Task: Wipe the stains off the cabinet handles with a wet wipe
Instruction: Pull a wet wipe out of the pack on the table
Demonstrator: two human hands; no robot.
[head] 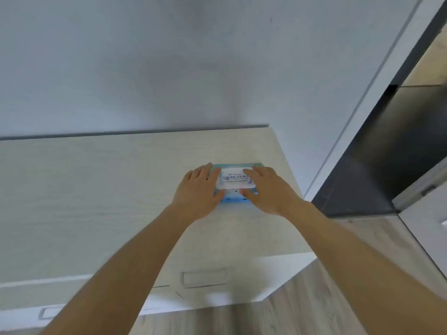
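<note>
On cabinet top: both hands flat on wipe pack, fingers spread; left should pin, right lift lid.

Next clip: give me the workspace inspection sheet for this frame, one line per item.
Surface: pale wood-grain cabinet top, against the wall.
Job's things: wet wipe pack lying flat on the top, lid closed; recessed cabinet handle on the front below, another handle lower left.
Clutter: nothing seen.
Grippers: left hand and right hand rest on the pack's two ends, fingers fairly straight.
Cables: nothing seen.
Surroundings: grey wall, wood floor, dark doorway at right.
</note>
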